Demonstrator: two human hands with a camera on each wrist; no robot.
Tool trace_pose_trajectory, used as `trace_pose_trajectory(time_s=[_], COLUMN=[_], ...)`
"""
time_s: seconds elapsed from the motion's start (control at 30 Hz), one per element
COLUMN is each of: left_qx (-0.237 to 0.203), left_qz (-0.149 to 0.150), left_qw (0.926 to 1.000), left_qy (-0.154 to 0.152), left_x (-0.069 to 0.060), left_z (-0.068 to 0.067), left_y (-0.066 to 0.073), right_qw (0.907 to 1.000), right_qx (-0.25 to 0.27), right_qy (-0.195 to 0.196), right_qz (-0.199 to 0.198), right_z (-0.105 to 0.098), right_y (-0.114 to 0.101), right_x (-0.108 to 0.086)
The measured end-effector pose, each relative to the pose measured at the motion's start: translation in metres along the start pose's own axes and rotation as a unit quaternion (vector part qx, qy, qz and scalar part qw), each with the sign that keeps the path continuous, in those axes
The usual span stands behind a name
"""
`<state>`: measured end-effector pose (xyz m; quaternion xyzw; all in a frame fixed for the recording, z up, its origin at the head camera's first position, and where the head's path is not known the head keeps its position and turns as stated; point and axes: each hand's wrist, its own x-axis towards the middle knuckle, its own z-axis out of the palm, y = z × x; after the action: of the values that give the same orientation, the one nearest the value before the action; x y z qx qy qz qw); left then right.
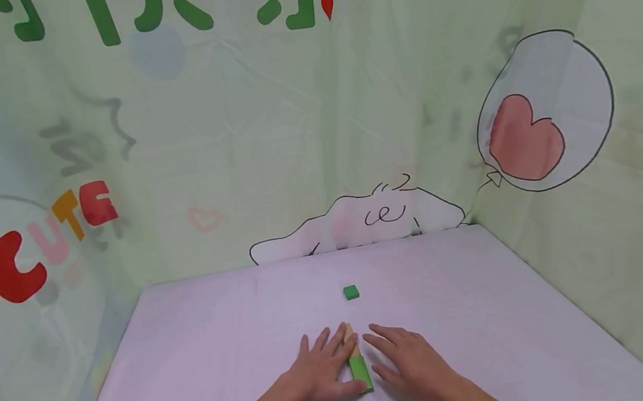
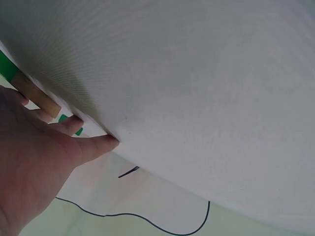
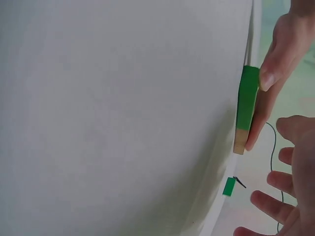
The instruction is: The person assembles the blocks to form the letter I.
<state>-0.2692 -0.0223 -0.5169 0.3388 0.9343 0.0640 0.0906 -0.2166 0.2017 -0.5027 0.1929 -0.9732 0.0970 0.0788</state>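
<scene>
A green block (image 1: 361, 373) lies on the table, with a natural wood-coloured block (image 1: 355, 349) end to end beyond it; whether they are joined I cannot tell. My left hand (image 1: 323, 370) rests along their left side with fingers spread. Its thumb touches the near end of the green block, and its fingertips reach the wooden one. To the right, my right hand (image 1: 410, 360) hovers apart from the blocks, fingers loosely extended and holding nothing. In the right wrist view the green block (image 3: 248, 96) stands between the left thumb and the table cloth.
A small green cube (image 1: 351, 292) sits farther back, beyond the blocks. Pale cloth covers the table (image 1: 222, 331). Printed curtains (image 1: 264, 147) hang behind it and at both sides.
</scene>
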Motion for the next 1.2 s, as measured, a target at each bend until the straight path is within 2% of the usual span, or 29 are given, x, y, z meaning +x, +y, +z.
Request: trace_pose_trajectory(time_s=[0.23, 0.57, 1.0, 1.2], left_qx=[-0.005, 0.004, -0.009, -0.006], left_qz=[-0.004, -0.005, -0.002, -0.003], left_qw=[1.0000, 1.0000, 0.9999, 1.0000], left_qy=[-0.004, -0.007, -0.004, -0.006], left_x=[-0.001, -0.001, -0.002, -0.001], left_z=[-0.002, -0.004, -0.005, -0.004], left_y=[0.000, 0.001, 0.001, 0.001], right_qw=[0.9985, 0.9942, 0.9933, 0.9939], right_qx=[-0.011, -0.016, -0.023, -0.041], right_qy=[0.054, 0.106, 0.111, 0.097], right_qz=[0.001, 0.000, 0.024, 0.033], right_z=[-0.001, 0.002, 0.002, 0.003], right_y=[0.004, 0.009, 0.015, 0.018], right_x=[0.011, 0.022, 0.037, 0.045])
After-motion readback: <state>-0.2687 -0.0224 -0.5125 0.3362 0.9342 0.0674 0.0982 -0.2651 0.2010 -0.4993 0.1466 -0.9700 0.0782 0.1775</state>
